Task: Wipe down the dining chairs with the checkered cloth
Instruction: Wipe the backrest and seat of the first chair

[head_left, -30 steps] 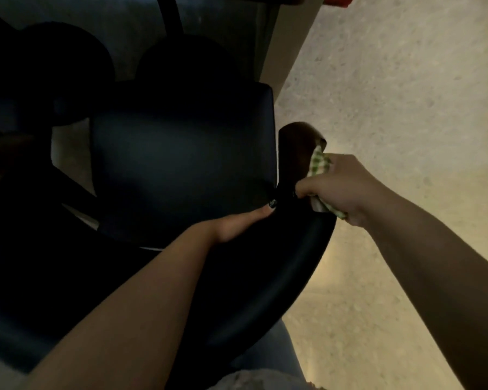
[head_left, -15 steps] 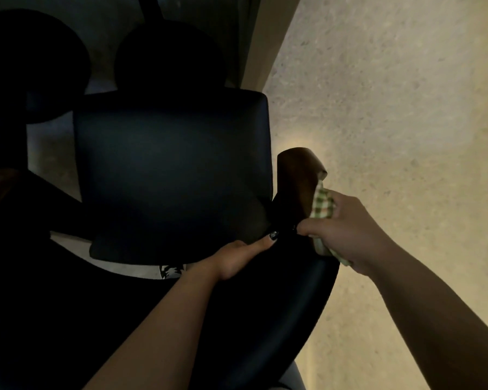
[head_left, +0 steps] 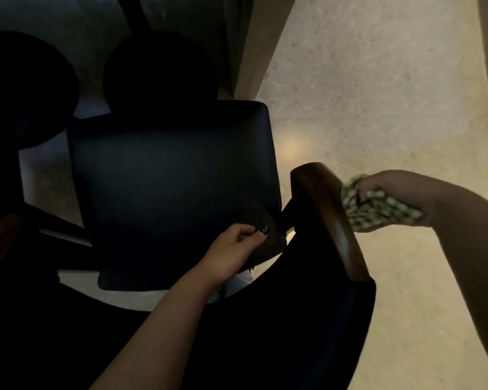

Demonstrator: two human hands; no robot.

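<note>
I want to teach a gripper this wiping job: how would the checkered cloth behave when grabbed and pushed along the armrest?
Probably floppy: the checkered cloth bunches into folds inside the right hand. Likely light, since curled fingers alone hold it. It may slide easily on the glossy wooden armrest.
</note>
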